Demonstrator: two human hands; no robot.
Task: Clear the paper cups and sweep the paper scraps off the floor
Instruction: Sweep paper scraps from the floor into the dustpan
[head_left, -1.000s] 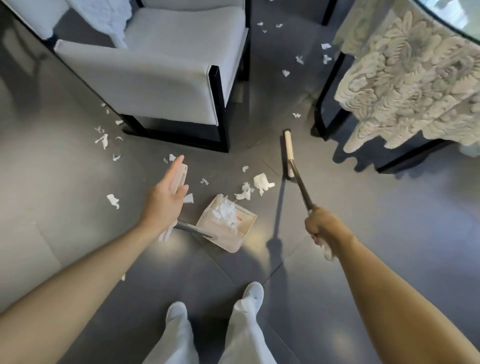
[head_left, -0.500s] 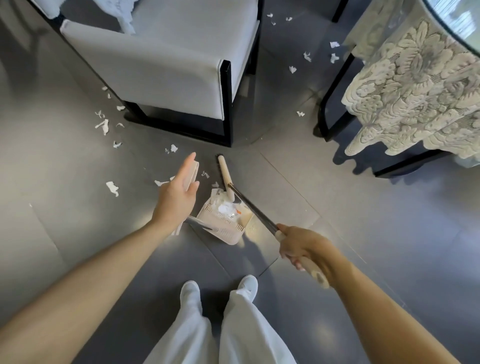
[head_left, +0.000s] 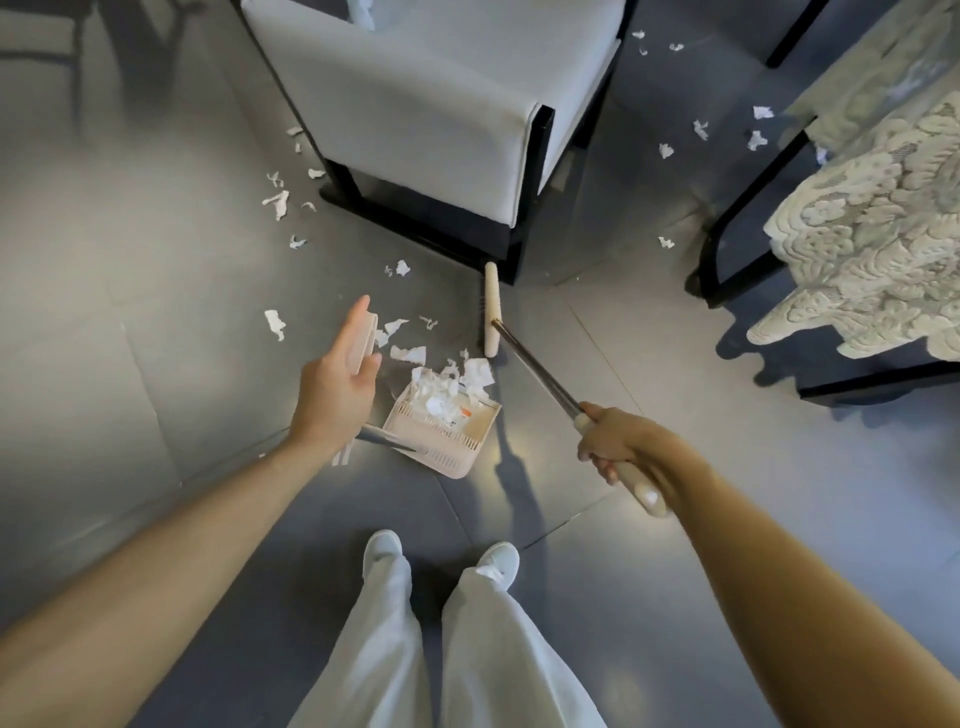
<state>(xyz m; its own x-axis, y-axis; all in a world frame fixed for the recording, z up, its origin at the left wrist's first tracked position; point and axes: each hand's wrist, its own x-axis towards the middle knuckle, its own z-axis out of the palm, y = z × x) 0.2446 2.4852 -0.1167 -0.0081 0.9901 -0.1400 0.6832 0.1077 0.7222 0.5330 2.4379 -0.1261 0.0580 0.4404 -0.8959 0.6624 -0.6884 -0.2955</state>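
Note:
A beige dustpan (head_left: 451, 441) stands on the grey floor in front of my feet, with white paper scraps (head_left: 439, 397) piled inside and at its mouth. My left hand (head_left: 337, 384) holds the top of the dustpan's upright beige handle (head_left: 368, 332), index finger stretched along it. My right hand (head_left: 618, 447) grips the broom's handle (head_left: 540, 371). The broom head (head_left: 491, 309) rests on the floor just beyond the pan, near the armchair's front leg. Loose scraps lie to the left (head_left: 275, 200) and far right (head_left: 701, 130). No paper cups show.
A pale grey armchair (head_left: 431, 114) on a black frame stands straight ahead. A table with a lace cloth (head_left: 862, 249) and black legs is at the right. My white shoes (head_left: 496, 558) are just behind the dustpan.
The broom swept leftward into the dustpan's mouth, pushing scraps in, then its head drew back to the floor beside the armchair leg. My left hand kept hold of the dustpan handle.

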